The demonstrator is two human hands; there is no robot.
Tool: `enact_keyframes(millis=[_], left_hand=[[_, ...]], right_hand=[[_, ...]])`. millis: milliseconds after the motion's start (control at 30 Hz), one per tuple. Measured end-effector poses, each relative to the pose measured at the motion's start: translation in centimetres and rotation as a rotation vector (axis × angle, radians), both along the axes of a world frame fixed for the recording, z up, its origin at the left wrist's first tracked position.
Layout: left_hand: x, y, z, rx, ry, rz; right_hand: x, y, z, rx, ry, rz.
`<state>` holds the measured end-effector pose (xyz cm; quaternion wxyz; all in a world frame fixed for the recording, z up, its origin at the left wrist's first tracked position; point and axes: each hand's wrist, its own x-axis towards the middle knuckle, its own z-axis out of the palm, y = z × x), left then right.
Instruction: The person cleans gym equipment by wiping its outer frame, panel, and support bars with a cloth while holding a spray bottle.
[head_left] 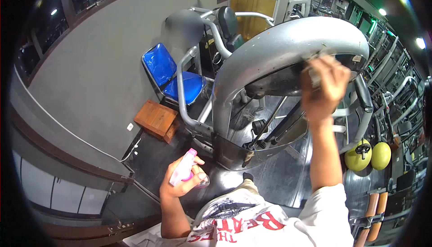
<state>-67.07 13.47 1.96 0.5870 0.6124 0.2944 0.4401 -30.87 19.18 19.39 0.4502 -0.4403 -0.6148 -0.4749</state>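
My left hand is wrapped round a spray bottle with a pink and white trigger head, held low in front of my shirt. Up at the exercise machine, my right hand grips a greyish cloth, a little blurred by motion. The cloth overlaps the lower edge of the thick, curved silver tube of the machine. Beneath that tube runs a dark panel.
A blue chair and a wooden box stand by the grey wall. Yellow-green balls lie at the right, near racks and other gym machines. A white cable runs along the wall. The dark floor looks shiny.
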Motion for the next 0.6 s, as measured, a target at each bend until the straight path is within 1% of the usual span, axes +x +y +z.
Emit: enact_keyframes(millis=[33, 100, 133, 167, 233, 267, 300, 367, 400, 433, 467, 533, 600], left_hand=[[0.0, 0.0, 0.0, 0.015, -0.003, -0.001], [-0.4, -0.1, -0.1, 0.043, 0.0, -0.006], [-0.7, -0.3, -0.1, 0.038, 0.005, 0.004], [-1.1, -0.4, 0.0, 0.034, 0.01, 0.014], [-1.7, -0.7, -0.1, 0.012, 0.011, 0.028], [-1.8, -0.8, -0.2, -0.003, 0.006, 0.033], [-1.9, -0.9, -0.3, -0.015, 0.0, 0.037], [-1.8, -1.0, -0.8, 0.012, -0.01, 0.026], [-2.0, -1.0, -0.9, 0.027, -0.012, 0.023], [-2.3, -0.9, -0.8, 0.033, -0.015, 0.03], [-2.6, -1.0, -0.7, 0.036, -0.017, 0.037], [-3.1, -1.6, -0.7, 0.019, -0.018, 0.045], [-3.0, -1.5, -0.4, 0.013, -0.033, 0.057]], right_hand=[[-1.1, 0.0, -1.7, -0.089, -0.023, 0.038], [-1.6, 0.1, -3.2, -0.186, -0.06, 0.06], [-1.1, -0.1, -2.4, -0.184, -0.014, 0.094], [-0.7, -0.1, -1.5, -0.101, 0.002, 0.089], [-0.6, 0.3, -1.8, -0.021, 0.164, 0.086], [-1.3, 0.3, -2.3, -0.018, 0.123, 0.049], [-2.1, 0.3, -3.2, -0.069, 0.025, 0.047], [-3.7, 0.5, -5.4, -0.265, -0.096, 0.077], [-2.9, 0.3, -4.9, -0.281, -0.1, 0.068], [-2.5, -0.3, -3.2, -0.251, -0.066, 0.072], [-1.4, -0.3, -2.2, -0.164, -0.017, 0.062], [-0.7, -0.2, -1.8, -0.054, 0.087, -0.006], [-2.1, 0.0, -3.4, -0.115, 0.023, 0.017]])
